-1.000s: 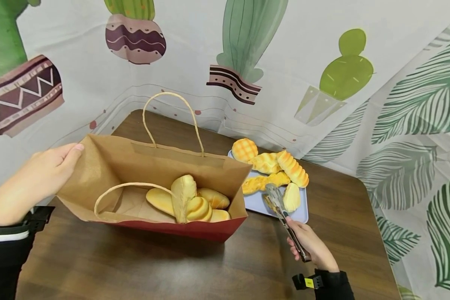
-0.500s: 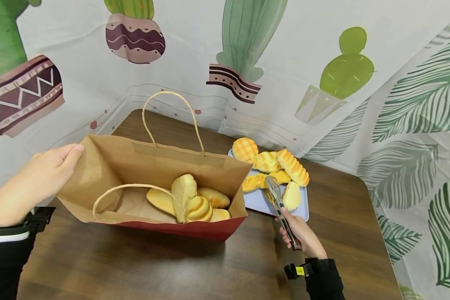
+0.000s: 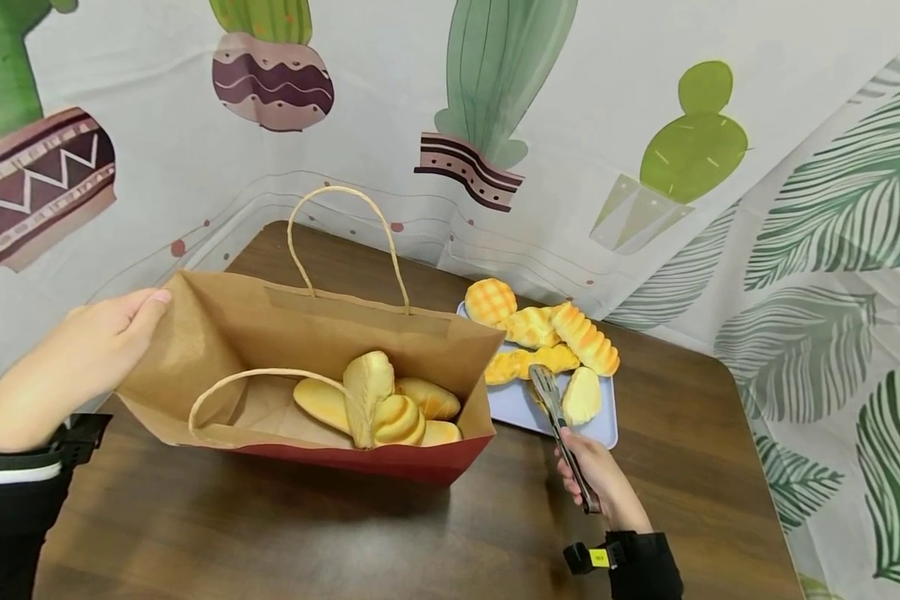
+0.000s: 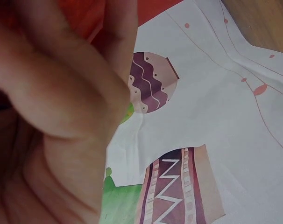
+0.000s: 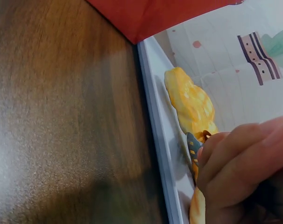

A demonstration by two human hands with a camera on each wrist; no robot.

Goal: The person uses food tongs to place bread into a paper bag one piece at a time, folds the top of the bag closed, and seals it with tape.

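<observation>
My left hand [image 3: 93, 346] pinches the left rim of a paper bag [image 3: 210, 325], brown inside and red outside, between thumb and fingers. Several bread pieces [image 3: 367, 387] lie in the bag's right half. My right hand [image 3: 600, 475] grips metal tongs [image 3: 558, 425] by the handle above a pale blue tray [image 3: 513, 411]. The tong tips reach the near edge of a long twisted bread [image 3: 513, 365]; whether they hold it I cannot tell. Beside them lies a pale oval bread [image 3: 582, 396]. In the right wrist view, my fingers [image 5: 244, 163] hide most of the tongs [image 5: 194, 145].
Behind the twisted bread sit a round checked bun [image 3: 490, 301], a knobbly bread [image 3: 532, 326] and a ridged loaf [image 3: 587, 337]. The bag's right corner overlaps the tray's left side. A cactus-print cloth [image 3: 390, 108] hangs behind the brown table [image 3: 330, 533].
My right hand and the tongs have shifted slightly left; the tips slid forward over the twisted bread, then drew back a little. My left hand and the bag stay in place.
</observation>
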